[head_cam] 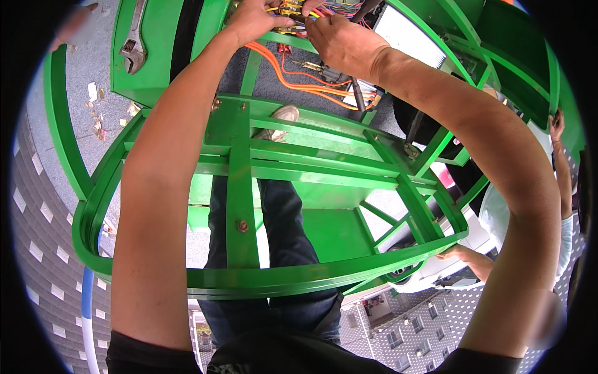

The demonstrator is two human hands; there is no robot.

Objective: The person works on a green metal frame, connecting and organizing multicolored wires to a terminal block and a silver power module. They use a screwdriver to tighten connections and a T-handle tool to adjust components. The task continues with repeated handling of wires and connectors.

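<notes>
At the top edge, my left hand pinches a short black piece of wiring between thumb and fingers. My right hand meets it from the other side, its bent fingers on the same wiring. Around the fingertips are wires with yellow insulated terminals. A bundle of thin multicoloured wires runs behind my right hand. Thick orange cables curve below the hands towards a grey-black electrical part. My fingers hide part of the connection.
A green metal frame surrounds my legs. An adjustable wrench lies on a green panel at upper left. At right, another person's hand touches the frame's rim. Scraps litter the grey floor. A white board stands beside the wires.
</notes>
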